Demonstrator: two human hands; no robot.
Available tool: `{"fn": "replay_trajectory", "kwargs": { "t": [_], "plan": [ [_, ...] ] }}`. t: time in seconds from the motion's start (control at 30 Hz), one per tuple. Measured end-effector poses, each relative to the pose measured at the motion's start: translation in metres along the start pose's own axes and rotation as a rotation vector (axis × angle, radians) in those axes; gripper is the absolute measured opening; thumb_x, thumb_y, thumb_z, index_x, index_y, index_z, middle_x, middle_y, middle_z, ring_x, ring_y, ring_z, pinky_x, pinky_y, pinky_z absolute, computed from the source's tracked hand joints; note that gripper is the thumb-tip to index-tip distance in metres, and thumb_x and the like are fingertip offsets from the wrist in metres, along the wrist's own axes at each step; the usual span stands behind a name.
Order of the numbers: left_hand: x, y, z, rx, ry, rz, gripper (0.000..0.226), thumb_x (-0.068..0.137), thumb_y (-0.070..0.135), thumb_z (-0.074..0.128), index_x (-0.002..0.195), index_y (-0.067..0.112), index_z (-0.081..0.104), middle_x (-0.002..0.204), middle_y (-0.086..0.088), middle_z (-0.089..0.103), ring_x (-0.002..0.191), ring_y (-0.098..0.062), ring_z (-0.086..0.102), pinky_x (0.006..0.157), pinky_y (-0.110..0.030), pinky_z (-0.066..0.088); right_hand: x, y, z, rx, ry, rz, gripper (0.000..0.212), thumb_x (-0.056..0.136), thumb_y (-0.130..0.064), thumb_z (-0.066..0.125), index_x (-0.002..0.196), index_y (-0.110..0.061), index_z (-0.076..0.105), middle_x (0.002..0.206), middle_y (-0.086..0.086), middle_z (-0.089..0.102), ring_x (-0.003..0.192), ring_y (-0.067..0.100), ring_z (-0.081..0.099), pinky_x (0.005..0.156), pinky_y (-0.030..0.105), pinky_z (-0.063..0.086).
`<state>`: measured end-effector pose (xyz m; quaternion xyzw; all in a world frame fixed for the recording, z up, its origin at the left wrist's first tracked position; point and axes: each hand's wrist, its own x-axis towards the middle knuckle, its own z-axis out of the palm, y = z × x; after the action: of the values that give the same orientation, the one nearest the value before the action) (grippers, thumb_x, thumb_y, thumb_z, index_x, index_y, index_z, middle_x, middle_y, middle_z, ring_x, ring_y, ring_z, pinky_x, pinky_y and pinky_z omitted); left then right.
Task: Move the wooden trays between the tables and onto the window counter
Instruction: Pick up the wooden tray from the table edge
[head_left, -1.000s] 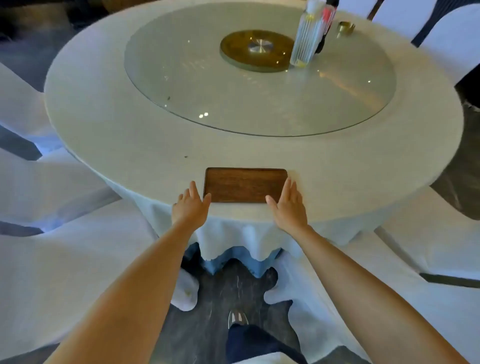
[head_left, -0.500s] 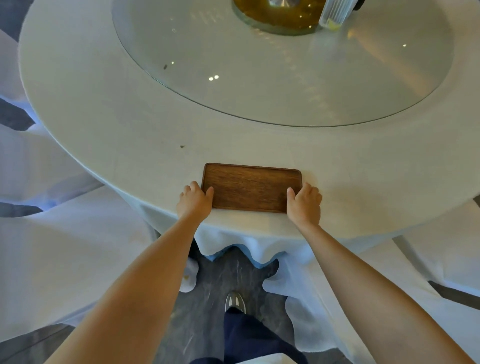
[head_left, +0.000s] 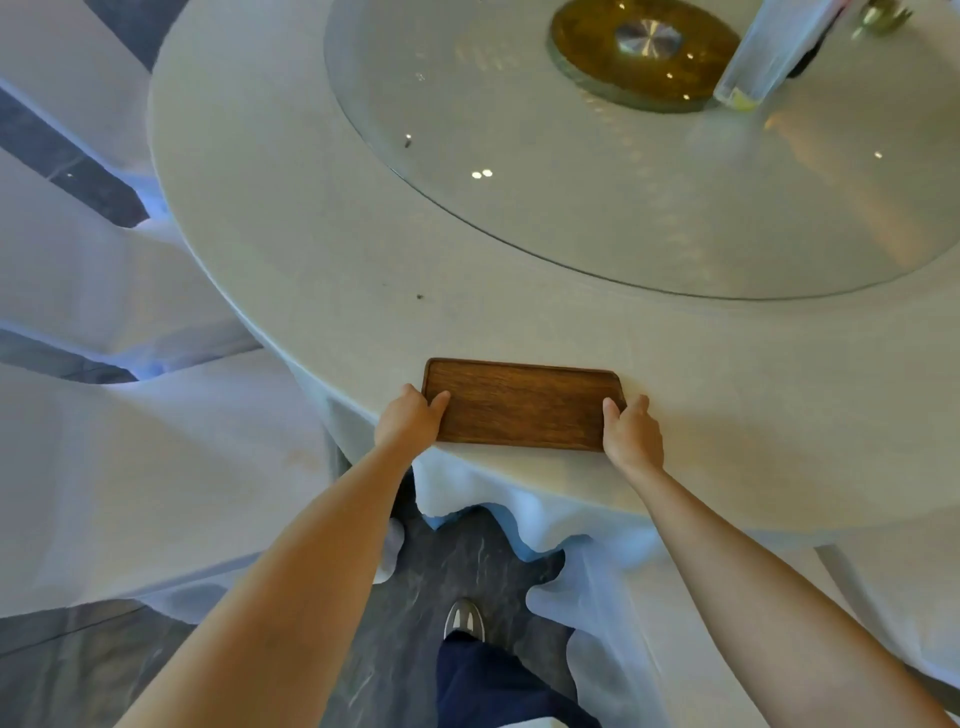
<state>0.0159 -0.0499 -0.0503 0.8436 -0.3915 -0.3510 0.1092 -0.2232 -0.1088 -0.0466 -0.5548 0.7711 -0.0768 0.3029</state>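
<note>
A dark wooden tray (head_left: 522, 404) lies flat near the front edge of a round table (head_left: 322, 270) covered in white cloth. My left hand (head_left: 410, 420) grips the tray's left short end, thumb on top. My right hand (head_left: 631, 434) grips the right short end, thumb over the rim. The tray still rests on the cloth.
A glass turntable (head_left: 597, 171) with a brass hub (head_left: 644, 49) fills the table's middle; a clear bottle (head_left: 763, 57) stands on it at the top right. White-covered chairs (head_left: 130, 457) stand to the left and right of me. My shoe (head_left: 464, 619) is on the dark floor.
Both hands went from lying flat beside the tray to curling around its two short ends. The view has moved closer to the table and shifted left.
</note>
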Motion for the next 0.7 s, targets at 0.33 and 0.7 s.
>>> {"fn": "replay_trajectory", "kwargs": {
  "t": [0.33, 0.7],
  "plan": [
    [-0.054, -0.128, -0.062, -0.302, 0.194, -0.178, 0.037, 0.093, 0.04, 0.042, 0.077, 0.007, 0.044, 0.08, -0.01, 0.056, 0.085, -0.035, 0.056, 0.069, -0.034, 0.038, -0.069, -0.082, 0.059, 0.008, -0.129, -0.301, 0.036, 0.097, -0.032, 0.037, 0.111, -0.002, 0.05, 0.1, 0.019, 0.064, 0.094, 0.036, 0.06, 0.067, 0.032, 0.037],
    [-0.247, -0.339, -0.132, -0.432, 0.659, -0.532, 0.045, 0.093, 0.045, 0.038, 0.059, 0.016, 0.03, 0.067, -0.002, 0.048, 0.074, -0.025, 0.045, 0.063, -0.033, 0.033, -0.287, -0.177, 0.162, -0.055, -0.391, -0.753, 0.036, 0.097, -0.029, 0.036, 0.104, -0.001, 0.056, 0.108, 0.024, 0.064, 0.103, 0.04, 0.057, 0.082, 0.04, 0.044]
  ]
}}
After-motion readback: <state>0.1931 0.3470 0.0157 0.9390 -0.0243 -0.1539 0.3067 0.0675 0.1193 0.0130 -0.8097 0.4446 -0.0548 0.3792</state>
